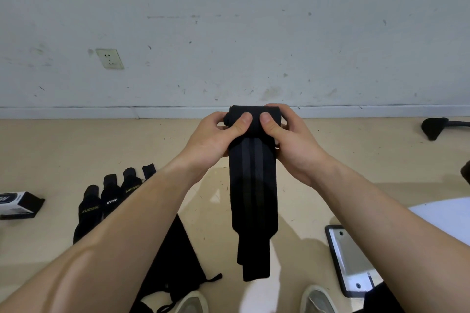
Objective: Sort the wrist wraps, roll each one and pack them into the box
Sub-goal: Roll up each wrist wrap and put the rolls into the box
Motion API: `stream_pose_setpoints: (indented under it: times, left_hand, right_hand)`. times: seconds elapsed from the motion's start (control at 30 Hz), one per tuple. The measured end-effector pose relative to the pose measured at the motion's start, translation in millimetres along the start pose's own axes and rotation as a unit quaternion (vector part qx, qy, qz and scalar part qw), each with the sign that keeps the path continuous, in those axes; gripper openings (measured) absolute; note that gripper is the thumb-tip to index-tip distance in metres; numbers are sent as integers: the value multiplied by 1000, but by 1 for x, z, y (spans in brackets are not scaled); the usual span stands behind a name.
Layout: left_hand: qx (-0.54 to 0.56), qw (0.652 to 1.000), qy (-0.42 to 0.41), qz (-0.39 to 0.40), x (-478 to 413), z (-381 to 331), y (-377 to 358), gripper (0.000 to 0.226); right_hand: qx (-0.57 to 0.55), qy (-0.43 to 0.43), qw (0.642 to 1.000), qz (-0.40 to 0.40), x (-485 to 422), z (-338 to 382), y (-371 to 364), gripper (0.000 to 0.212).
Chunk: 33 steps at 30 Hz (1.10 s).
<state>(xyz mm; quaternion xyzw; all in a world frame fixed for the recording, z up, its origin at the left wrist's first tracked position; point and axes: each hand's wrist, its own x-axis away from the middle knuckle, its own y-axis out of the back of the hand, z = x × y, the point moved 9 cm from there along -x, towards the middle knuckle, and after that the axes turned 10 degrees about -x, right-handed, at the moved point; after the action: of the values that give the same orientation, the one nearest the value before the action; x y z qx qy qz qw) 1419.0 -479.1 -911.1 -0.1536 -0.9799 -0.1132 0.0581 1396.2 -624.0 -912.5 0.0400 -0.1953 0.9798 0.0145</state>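
Wrist wrap (pixel 253 185), part-rolled: gripped mid-air by left hand (pixel 216 137) and right hand (pixel 295 142), fingers curled round the roll, thumbs on top. Long axis vertical; unrolled tail hanging below both hands. Box (pixel 17 204) on floor (pixel 76 140), far left, nearer left hand.

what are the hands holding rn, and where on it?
Both the left hand and the right hand grip one black wrist wrap at its rolled top end, thumbs pressed on the front. The unrolled tail hangs free below.
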Motion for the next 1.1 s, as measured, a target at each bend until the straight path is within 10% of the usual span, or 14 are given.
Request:
stream_pose_setpoints:
  times: [1.1]
  left_hand:
    - [7,1000,-18,-20,-4,5,5,50]
  right_hand:
    - [30,-104,994,31,0,-15,2,44]
